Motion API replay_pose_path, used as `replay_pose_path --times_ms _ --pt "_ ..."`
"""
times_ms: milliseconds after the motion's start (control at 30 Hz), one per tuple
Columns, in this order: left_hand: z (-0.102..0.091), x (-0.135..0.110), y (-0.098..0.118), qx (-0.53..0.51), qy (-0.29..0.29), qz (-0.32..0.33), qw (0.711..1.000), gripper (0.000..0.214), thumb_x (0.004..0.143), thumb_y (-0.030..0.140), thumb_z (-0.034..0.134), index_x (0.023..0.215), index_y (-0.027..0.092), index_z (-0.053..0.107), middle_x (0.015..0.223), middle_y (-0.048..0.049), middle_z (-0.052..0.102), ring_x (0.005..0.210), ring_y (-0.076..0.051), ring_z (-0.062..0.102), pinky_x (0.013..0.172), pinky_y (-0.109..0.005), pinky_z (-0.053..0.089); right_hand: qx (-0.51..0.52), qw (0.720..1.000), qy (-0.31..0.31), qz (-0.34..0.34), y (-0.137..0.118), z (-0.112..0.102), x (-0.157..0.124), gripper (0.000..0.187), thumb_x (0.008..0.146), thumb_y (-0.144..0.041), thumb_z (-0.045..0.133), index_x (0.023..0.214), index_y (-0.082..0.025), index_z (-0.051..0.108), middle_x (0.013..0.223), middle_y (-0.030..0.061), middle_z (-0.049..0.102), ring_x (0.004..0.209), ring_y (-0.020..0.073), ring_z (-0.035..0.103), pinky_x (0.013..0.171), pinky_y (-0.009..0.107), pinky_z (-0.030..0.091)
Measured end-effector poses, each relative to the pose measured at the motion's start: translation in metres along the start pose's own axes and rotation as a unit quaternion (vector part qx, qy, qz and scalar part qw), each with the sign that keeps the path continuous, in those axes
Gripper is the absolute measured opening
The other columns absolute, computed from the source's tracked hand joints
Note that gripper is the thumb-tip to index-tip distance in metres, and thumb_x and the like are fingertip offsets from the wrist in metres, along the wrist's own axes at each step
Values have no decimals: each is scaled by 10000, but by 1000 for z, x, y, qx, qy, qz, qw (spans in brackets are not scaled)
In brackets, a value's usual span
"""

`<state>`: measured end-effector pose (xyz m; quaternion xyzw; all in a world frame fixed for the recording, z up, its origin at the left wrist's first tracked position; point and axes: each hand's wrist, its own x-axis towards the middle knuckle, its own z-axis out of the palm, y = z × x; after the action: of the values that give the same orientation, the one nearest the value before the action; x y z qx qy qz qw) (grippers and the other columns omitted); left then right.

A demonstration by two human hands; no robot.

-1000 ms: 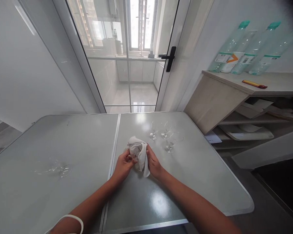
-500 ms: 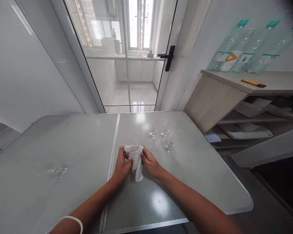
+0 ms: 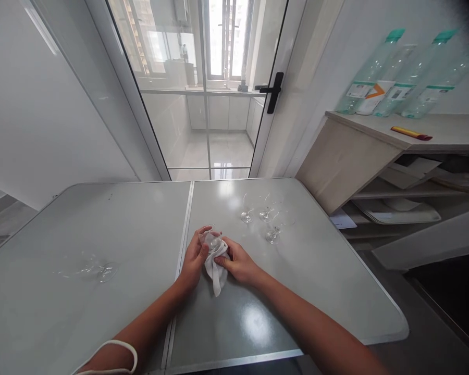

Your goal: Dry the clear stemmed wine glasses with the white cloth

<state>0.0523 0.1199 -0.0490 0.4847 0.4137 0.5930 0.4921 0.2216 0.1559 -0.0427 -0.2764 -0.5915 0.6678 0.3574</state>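
My left hand (image 3: 194, 257) is wrapped around a clear stemmed glass (image 3: 212, 240), held just above the grey table (image 3: 140, 229). My right hand (image 3: 237, 260) pinches a white cloth (image 3: 214, 268) against the glass, and the cloth's loose end hangs down towards the table. Both hands are closed and sit near the table's middle seam. Three clear stemmed glasses (image 3: 266, 221) stand upright just beyond and to the right of my hands.
A clear glass (image 3: 97, 270) lies on its side at the table's left. A wooden shelf unit (image 3: 379, 151) stands to the right with tall plastic bottles (image 3: 398, 78) and a yellow pen (image 3: 410, 134) on top. A glass door (image 3: 207, 88) is straight ahead.
The cloth covered the glass's top and now hangs lower, bunched under my right fingers. Both hands have shifted slightly nearer to me, and the glass's bowl is more exposed.
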Motion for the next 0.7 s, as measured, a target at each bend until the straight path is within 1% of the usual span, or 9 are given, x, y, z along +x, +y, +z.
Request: replay_pose_path --times_ms 67,167,333,433,467,533,600,667,700 --pt "0 1 1 -27 9 -7 1000 551 958 587 607 1374 227 573 1300 -135 670 1181 -306 651 997 -428 512 17 1000 0 10 1 -1 0 426 795 -413 843 1080 -184 624 949 10 635 897 192 588 826 300 447" --pt "-1 2 -2 -38 40 12 998 551 946 579 630 1352 209 595 1301 -144 668 1191 -308 647 993 -417 515 41 999 -2 27 -2 -2 0 460 775 -412 856 1099 -183 624 959 18 654 901 198 612 811 299 458" --pt "-4 0 -5 -33 71 33 996 577 901 598 684 1314 204 608 1255 -150 693 1164 -314 661 973 -421 523 38 997 -27 69 -13 -4 -1 474 777 -424 840 1104 -175 605 880 4 659 781 171 610 720 276 445" --pt "-3 0 -3 -20 84 56 995 552 903 582 690 1296 204 603 1240 -154 702 1117 -301 678 948 -416 530 31 996 -23 81 -17 -4 -3 481 784 -397 806 1137 -197 548 871 0 678 738 171 607 693 280 449" --pt "-3 -1 -2 -10 88 66 994 544 906 570 693 1298 206 597 1237 -153 702 1113 -297 679 947 -413 529 6 997 -13 72 -17 -3 -3 462 796 -377 786 1142 -210 530 859 -8 678 719 167 593 677 276 441" --pt "-1 -1 1 21 94 91 991 535 882 530 741 1284 211 590 1220 -143 699 1121 -289 675 961 -405 518 -91 995 32 25 -17 -2 -5 383 813 -317 746 1109 -232 519 835 -23 663 707 160 552 672 272 415" --pt "0 -1 4 56 99 116 987 555 823 480 819 1256 215 594 1199 -128 696 1143 -287 664 983 -395 499 -197 975 95 -41 -14 -2 -7 311 800 -248 727 1040 -239 529 824 -28 643 735 162 514 708 279 397" --pt "1 -2 6 77 98 130 984 563 803 461 841 1248 215 599 1197 -123 692 1165 -290 653 1003 -395 480 -230 963 125 -70 -12 -2 -7 286 785 -219 728 990 -241 530 806 -31 627 737 160 488 720 280 388" --pt "1 -2 7 79 93 131 984 554 822 470 822 1259 214 598 1207 -126 689 1173 -291 648 1014 -401 474 -205 970 118 -62 -11 -2 -7 292 787 -233 737 984 -243 523 795 -36 625 718 155 482 700 274 386"
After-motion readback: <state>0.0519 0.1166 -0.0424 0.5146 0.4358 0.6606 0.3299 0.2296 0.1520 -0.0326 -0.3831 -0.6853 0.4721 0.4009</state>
